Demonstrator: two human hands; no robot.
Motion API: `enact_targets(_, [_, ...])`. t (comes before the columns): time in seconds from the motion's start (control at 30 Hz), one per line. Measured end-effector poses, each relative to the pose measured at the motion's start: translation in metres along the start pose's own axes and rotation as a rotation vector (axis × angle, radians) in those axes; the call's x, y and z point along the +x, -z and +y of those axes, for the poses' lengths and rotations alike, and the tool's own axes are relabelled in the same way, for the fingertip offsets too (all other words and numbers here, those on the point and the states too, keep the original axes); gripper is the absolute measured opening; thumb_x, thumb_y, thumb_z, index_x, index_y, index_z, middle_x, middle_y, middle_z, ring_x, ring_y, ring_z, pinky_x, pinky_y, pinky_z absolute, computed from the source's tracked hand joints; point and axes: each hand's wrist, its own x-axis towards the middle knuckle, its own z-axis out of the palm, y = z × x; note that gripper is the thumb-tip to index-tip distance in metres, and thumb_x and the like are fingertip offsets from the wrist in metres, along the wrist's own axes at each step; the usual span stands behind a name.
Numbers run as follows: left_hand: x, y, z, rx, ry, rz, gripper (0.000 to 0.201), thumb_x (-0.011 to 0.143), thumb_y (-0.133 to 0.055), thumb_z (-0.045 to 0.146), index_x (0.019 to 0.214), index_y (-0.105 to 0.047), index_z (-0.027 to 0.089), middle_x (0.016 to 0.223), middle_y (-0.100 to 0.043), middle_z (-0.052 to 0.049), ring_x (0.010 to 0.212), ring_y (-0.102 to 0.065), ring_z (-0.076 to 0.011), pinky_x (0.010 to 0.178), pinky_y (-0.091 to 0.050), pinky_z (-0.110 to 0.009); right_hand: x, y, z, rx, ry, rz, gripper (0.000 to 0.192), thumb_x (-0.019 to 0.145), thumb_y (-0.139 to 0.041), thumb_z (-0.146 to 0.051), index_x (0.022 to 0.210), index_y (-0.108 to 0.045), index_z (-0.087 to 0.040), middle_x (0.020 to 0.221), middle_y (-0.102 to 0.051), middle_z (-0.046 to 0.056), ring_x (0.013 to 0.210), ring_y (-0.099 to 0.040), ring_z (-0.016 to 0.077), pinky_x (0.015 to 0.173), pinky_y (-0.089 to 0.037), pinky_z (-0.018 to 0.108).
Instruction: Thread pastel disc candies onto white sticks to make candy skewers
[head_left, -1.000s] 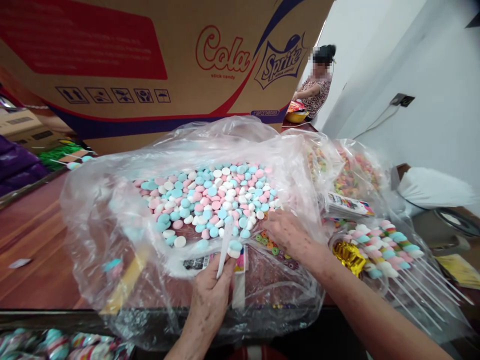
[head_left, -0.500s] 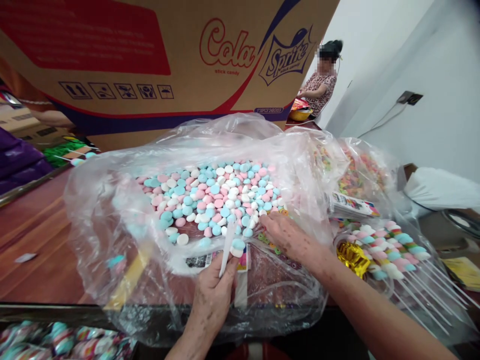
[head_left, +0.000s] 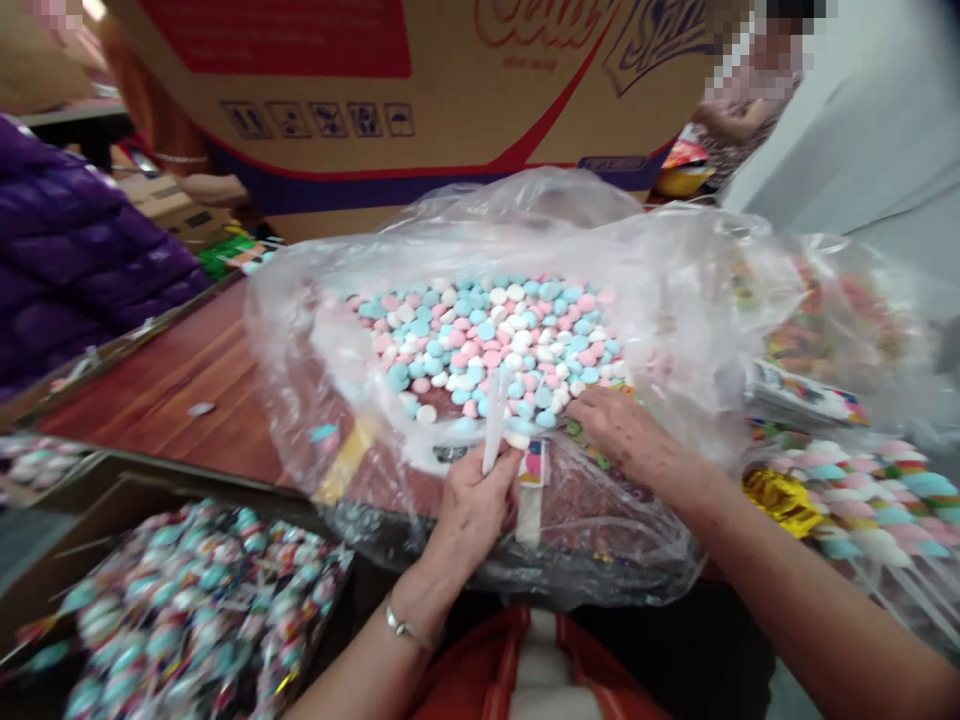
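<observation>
Left to right: the left hand pinched a white stick between thumb and fingers, just in front of the heap of candies in the clear bag. The stick's long axis ran near-upright, its free end pointing away toward the heap. The right hand lay fingers together, tips among the candies. A slack pinch could probably tilt the stick; dragging plastic might spill candies.
</observation>
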Motion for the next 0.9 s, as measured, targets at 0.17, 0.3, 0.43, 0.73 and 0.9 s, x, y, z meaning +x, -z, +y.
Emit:
enact_targets(0.17, [0.004,-0.002,-0.002,-0.156,0.007,0.014,0.030,0.080,-0.063,0.042,0.064,-0.053,0.018,0.042,-0.047,0.008,0.033,-0.034,-0.0061,0.034,-0.026,-0.019,0.002,-0.002,0.008,-0.062,0.058,-0.072,0.025,0.086,-0.046,-0.005,0.100,-0.064,-0.016,0.095,-0.064,0.013,0.094,-0.056,0.0256,0.081,-0.042,0.035])
enact_targets(0.3, [0.005,-0.001,-0.001,-0.222,0.015,-0.010,0.029,0.079,-0.062,0.041,0.063,-0.054,0.019,0.040,-0.045,0.008,0.029,-0.026,-0.0043,0.031,-0.020,-0.019,0.003,0.002,0.008,-0.112,0.051,-0.121,0.024,0.083,-0.048,-0.006,0.097,-0.064,-0.019,0.094,-0.064,0.011,0.092,-0.057,0.0259,0.078,-0.042,0.034])
enact_targets(0.43, [0.003,0.002,-0.002,-0.218,0.008,-0.047,0.031,0.083,-0.060,0.040,0.061,-0.053,0.019,0.039,-0.042,0.009,0.028,-0.026,-0.0050,0.032,-0.020,-0.019,0.007,0.004,0.000,-0.098,-0.127,-0.054,0.019,0.082,-0.050,-0.008,0.090,-0.065,-0.019,0.089,-0.066,0.011,0.087,-0.059,0.0251,0.071,-0.040,0.032])
enact_targets(0.73, [-0.001,0.007,-0.004,0.230,-0.087,-0.101,0.032,0.092,-0.054,0.045,0.078,-0.065,0.018,0.051,-0.042,0.008,0.047,-0.037,-0.0095,0.048,-0.029,-0.021,0.013,0.001,-0.013,1.460,-0.492,0.468,0.013,0.074,-0.069,-0.028,0.083,-0.066,-0.020,0.073,-0.068,0.000,0.062,-0.059,0.0129,0.059,-0.044,0.024])
enact_targets(0.9, [-0.002,0.004,0.006,0.325,-0.144,-0.123,0.034,0.091,-0.050,0.044,0.079,-0.067,0.017,0.055,-0.040,0.006,0.054,-0.040,-0.0128,0.053,-0.031,-0.023,0.013,0.010,-0.019,1.703,-0.513,0.505,0.020,0.066,-0.078,-0.031,0.079,-0.069,-0.019,0.074,-0.069,0.000,0.062,-0.059,0.0110,0.059,-0.045,0.022])
